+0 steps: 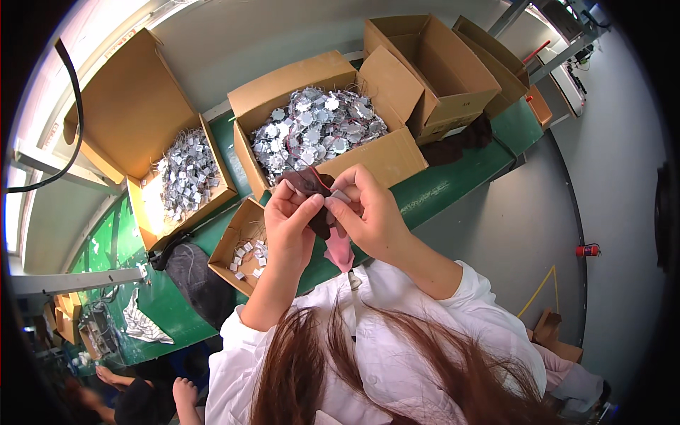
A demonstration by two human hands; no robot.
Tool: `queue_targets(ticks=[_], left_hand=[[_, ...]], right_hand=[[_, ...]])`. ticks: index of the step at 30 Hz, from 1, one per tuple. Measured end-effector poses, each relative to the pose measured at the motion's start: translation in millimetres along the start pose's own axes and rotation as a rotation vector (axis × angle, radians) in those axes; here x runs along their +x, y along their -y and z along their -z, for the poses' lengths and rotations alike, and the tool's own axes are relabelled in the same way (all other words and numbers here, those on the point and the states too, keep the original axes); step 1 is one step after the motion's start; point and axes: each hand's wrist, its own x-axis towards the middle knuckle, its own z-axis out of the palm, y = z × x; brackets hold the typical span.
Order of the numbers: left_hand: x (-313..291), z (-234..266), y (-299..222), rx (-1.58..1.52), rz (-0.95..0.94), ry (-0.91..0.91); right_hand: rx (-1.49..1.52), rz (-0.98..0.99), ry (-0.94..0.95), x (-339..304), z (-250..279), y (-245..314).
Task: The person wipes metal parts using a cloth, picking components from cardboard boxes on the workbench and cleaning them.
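My left hand (292,221) pinches a dark brown fabric piece (309,182) with a thin red cord or wire along its edge. Close against it, my right hand (370,218) has its thumb and forefinger together on a small greyish piece (338,196) at the fabric's side; what that piece is, I cannot make out. A pink cloth-like part (339,251) hangs below the fingers. Just beyond my hands stands an open carton (386,164) heaped with silvery, scallop-edged discs (319,127) that have thin wires.
At left, an open box (145,223) holds small white square parts (188,173). A shallow box (225,244) with several such parts sits nearer, beside a dark mesh bag (198,280). Another open carton (460,95) stands back right on the green table (446,191). Another person's hand (185,392) shows lower left.
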Motion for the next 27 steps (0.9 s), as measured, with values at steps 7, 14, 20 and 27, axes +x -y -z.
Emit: queue_targets(ticks=[7,14,20,27], left_hand=[[-1,-4,-4,-0.068,0.026,-0.03],[7,3,-13,-0.086,-0.075,-0.088],[24,33,-22,-0.259,-0.17,-0.222],[16,18,-1,-0.224,-0.058,0.072]], right_hand=[[-0.007,-0.022,0.025,-2,1,0],[0.161,-0.044,0.056,-5,11,3],[0.283,-0.032,0.01,-12,37,14],[0.661,-0.171,0.102,3,19,1]])
